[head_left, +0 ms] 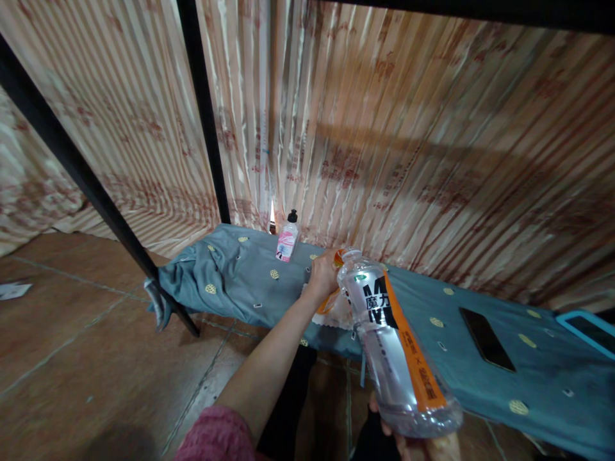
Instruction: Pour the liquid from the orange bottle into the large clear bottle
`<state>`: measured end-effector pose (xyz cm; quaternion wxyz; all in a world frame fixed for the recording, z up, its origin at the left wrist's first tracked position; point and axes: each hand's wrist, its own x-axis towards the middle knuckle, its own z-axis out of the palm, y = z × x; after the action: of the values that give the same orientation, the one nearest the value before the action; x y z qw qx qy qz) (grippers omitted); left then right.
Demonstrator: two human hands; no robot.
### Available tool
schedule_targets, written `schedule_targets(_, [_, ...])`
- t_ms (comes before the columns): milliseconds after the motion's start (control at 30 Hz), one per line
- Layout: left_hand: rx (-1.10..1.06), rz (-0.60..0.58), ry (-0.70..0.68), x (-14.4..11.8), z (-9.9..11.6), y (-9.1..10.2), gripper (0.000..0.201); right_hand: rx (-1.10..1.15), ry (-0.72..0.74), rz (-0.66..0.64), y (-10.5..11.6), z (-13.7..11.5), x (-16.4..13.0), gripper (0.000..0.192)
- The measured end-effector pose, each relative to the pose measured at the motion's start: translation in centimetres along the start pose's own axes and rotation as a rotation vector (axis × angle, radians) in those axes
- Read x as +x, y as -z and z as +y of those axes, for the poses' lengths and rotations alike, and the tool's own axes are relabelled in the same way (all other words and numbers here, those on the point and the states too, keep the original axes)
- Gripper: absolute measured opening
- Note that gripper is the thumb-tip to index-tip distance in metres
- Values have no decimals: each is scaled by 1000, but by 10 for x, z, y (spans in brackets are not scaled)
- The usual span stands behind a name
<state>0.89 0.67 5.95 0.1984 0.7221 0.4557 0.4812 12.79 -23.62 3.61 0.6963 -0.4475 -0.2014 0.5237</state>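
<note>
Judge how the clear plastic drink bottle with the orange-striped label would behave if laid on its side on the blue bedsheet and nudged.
The bottle looks round-bodied, so it would probably roll. It appears empty or nearly so, hence likely light and easily shifted. The sheet looks soft and rumpled, which may slow it. The right hand grips its base; the left hand is at its neck.
</note>
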Motion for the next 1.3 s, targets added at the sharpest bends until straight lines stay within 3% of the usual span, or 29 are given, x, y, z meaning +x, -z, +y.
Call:
schedule_targets(233, [7, 27, -16, 0, -1, -1, 21, -37, 84, 23, -5, 4, -2, 49])
schedule_targets(600, [19, 19, -16, 0, 1, 0, 18, 2, 14, -7, -4, -1, -2, 69])
schedule_targets(900, [16, 8, -6, 0, 1, 1, 20, -76, 101, -19, 1, 8, -2, 59])
schedule_targets(1300, [1, 4, 11, 0, 0, 0, 22, -48, 50, 10, 1, 6, 1, 53])
